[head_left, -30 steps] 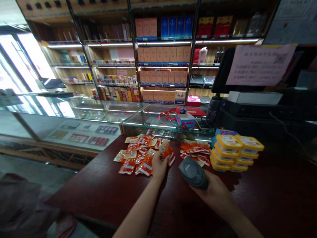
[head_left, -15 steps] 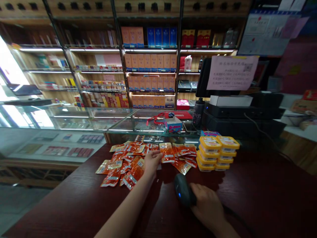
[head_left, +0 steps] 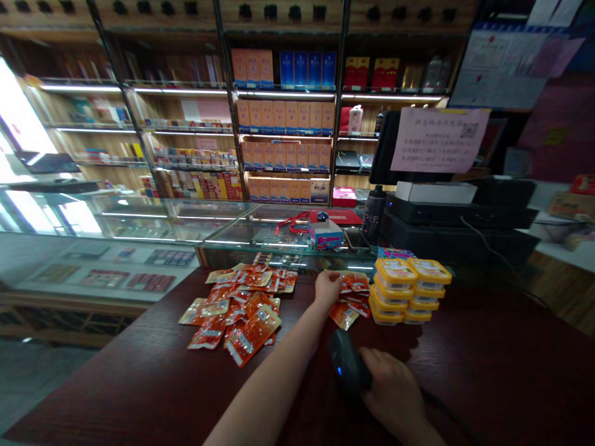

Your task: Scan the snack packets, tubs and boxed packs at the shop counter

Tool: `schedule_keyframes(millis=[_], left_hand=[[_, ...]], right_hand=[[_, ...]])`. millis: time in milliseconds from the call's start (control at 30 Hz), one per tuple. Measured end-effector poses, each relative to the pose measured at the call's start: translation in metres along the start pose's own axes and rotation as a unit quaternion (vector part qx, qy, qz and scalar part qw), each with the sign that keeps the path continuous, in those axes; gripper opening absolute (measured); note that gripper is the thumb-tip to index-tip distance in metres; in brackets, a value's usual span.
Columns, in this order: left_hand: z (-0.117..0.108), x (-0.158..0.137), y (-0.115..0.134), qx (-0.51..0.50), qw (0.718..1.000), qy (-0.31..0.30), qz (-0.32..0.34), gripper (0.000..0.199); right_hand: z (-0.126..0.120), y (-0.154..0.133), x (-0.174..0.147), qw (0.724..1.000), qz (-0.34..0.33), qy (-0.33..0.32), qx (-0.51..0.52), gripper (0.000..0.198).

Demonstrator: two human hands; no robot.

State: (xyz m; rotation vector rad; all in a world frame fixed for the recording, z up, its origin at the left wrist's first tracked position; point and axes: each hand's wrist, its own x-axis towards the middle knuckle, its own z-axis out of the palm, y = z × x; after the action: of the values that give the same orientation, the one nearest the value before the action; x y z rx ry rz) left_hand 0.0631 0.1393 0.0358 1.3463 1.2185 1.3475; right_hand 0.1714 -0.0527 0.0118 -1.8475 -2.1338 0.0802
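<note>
My left hand (head_left: 328, 287) reaches forward to the right-hand pile of orange-red foil snack packets (head_left: 356, 283). Its fingers are bent in a pinch at the left edge of a packet there, and the fingertips are partly hidden. In my right hand (head_left: 394, 389) is a dark handheld barcode scanner (head_left: 346, 362) with a blue light, held low over the counter and tilted toward the left. A larger spread of the same snack packets (head_left: 253, 334) lies to the left of my left forearm. Yellow-lidded plastic tubs (head_left: 395, 272) stand in two stacks right of the packets.
The dark wooden counter (head_left: 153, 371) meets a glass display case (head_left: 223, 232) at the back. A small colourful box (head_left: 325, 235) and a black bottle (head_left: 372, 214) stand on the glass. A monitor with a pink notice (head_left: 439, 139) rises at the right. The scanner's cable trails right.
My left hand has moved right, from the packet it held between the piles to the right pile. One more packet lies at the front of the left spread. The scanner is almost unmoved.
</note>
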Motion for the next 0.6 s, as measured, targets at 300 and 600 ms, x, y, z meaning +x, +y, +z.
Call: schedule_keyframes(millis=[300, 600], left_hand=[[-0.083, -0.041, 0.011, 0.238, 0.961, 0.000, 0.138, 0.014], [-0.200, -0.098, 0.042, 0.587, 0.809, 0.023, -0.008, 0.037]], right_hand=[[0.002, 0.011, -0.002, 0.999, -0.035, 0.009, -0.008, 0.034], [-0.006, 0.010, -0.004, 0.999, -0.026, -0.009, -0.017, 0.031]])
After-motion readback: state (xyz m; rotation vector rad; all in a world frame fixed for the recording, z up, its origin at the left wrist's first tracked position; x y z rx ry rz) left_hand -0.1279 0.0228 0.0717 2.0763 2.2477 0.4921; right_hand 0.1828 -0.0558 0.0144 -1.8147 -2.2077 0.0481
